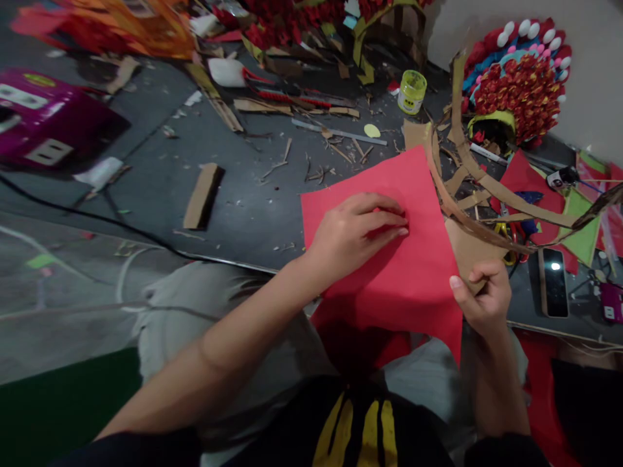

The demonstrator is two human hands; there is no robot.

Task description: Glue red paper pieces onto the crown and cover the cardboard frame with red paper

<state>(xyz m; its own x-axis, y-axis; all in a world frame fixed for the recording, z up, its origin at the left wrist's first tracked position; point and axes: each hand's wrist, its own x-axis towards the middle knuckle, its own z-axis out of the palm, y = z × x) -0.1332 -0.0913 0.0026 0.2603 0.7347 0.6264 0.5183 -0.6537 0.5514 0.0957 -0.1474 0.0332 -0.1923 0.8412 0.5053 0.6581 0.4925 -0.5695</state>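
Observation:
A red sheet [379, 266] of paper or thin foam lies at the table's front edge, its lower part hanging over my lap. My left hand [357, 230] rests on it with the fingers stretched out and nothing in them. Beneath the sheet's right side, a tan cardboard piece [470, 246] sticks out. My right hand [484, 295] is closed on the cardboard's lower edge, thumb beside the red sheet's edge. Just beyond, a frame of bent cardboard strips [506, 188] stands on the table. More red material [360, 344] hangs below the sheet, partly in shadow.
The dark table [253, 207] carries scraps, a loose cardboard strip [202, 194], a purple glossy box [53, 123] and a yellow-green jar [412, 92]. At right lie a phone [553, 283] and scissors [511, 253]. A decorated red headdress [518, 91] stands behind. A black cable [97, 217] crosses the left side.

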